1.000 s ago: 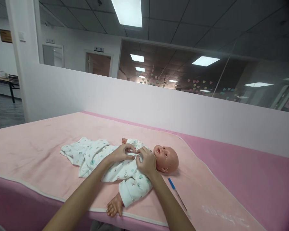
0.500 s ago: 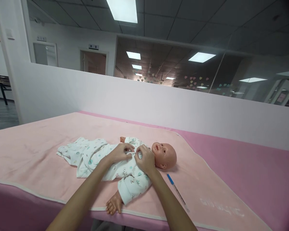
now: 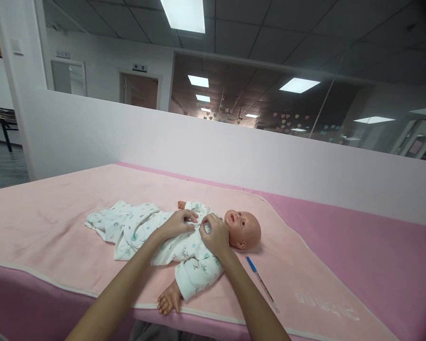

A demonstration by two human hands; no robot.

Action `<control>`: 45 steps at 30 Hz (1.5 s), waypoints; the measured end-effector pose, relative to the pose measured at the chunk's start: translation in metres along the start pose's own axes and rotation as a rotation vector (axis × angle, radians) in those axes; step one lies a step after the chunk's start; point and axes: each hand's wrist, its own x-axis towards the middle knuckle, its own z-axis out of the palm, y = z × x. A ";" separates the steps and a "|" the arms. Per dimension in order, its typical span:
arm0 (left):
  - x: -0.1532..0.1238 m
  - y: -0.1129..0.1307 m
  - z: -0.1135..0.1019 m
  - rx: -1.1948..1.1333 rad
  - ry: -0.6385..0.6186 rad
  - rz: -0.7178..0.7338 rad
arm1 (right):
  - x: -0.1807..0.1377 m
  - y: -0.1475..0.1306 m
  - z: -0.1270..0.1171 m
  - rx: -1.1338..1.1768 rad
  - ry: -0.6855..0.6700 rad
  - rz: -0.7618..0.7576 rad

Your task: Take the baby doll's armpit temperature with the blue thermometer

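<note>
A baby doll (image 3: 243,230) lies on its back with its head to the right. It wears a white outfit (image 3: 186,247) printed with small green and grey figures. Over the doll's chest, my left hand (image 3: 177,223) pinches the front of the outfit. Close beside it, just below the doll's chin, the fingers of my right hand (image 3: 215,233) are closed on the same cloth. Between my fingertips runs a narrow edge of fabric; any fastening there is too small to make out. The doll's near arm stretches toward me, its palm at the table's edge.
A pen (image 3: 261,283) with a blue cap lies right of my right forearm. The pink blanket (image 3: 57,213) covers the padded pink surface (image 3: 376,255). Behind it rises a low white wall (image 3: 213,147) with glass above.
Both hands stay at the doll's chest with hardly any movement. The whole view has shifted very slightly.
</note>
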 end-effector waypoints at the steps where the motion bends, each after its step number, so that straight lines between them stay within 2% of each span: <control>1: 0.000 0.000 0.000 0.009 -0.001 0.001 | 0.000 0.000 0.000 0.001 -0.001 0.000; 8: -0.002 0.005 0.001 0.159 -0.004 0.072 | 0.000 0.001 -0.001 0.003 -0.005 0.002; 16: -0.001 0.003 0.011 0.376 0.084 0.191 | 0.000 0.001 -0.001 0.007 0.001 -0.002; 25: -0.003 0.002 0.004 0.151 -0.015 0.085 | 0.000 -0.001 -0.002 0.012 0.003 -0.013; 35: -0.003 0.006 0.004 0.221 -0.015 0.085 | 0.000 -0.001 -0.002 -0.001 -0.015 -0.012; 45: -0.004 0.006 0.002 0.058 -0.044 0.006 | 0.000 -0.001 -0.003 -0.005 -0.012 -0.026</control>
